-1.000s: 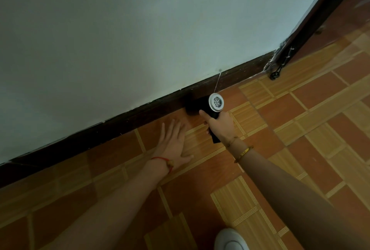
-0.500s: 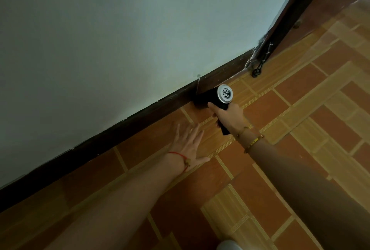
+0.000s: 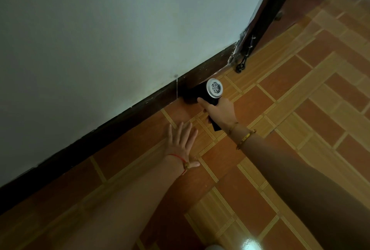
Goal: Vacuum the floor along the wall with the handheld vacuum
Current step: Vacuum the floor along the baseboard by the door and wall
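A black handheld vacuum with a round silver vent grille at its rear lies low against the dark skirting board, its nose at the foot of the pale wall. My right hand grips its handle, forefinger stretched along the body. My left hand rests flat on the tiled floor just left of and nearer than the vacuum, fingers straight and spread toward the wall. The vacuum's nozzle is hard to make out against the skirting.
A dark wooden door frame rises at the right end of the wall, with a small dark chain or latch hanging at its foot. Orange and tan tiles run on to the right. A pale rounded object shows at the bottom edge.
My right hand has slid the vacuum rightward along the skirting toward the door frame. My left hand has followed it on the floor, and the view has shifted with them.
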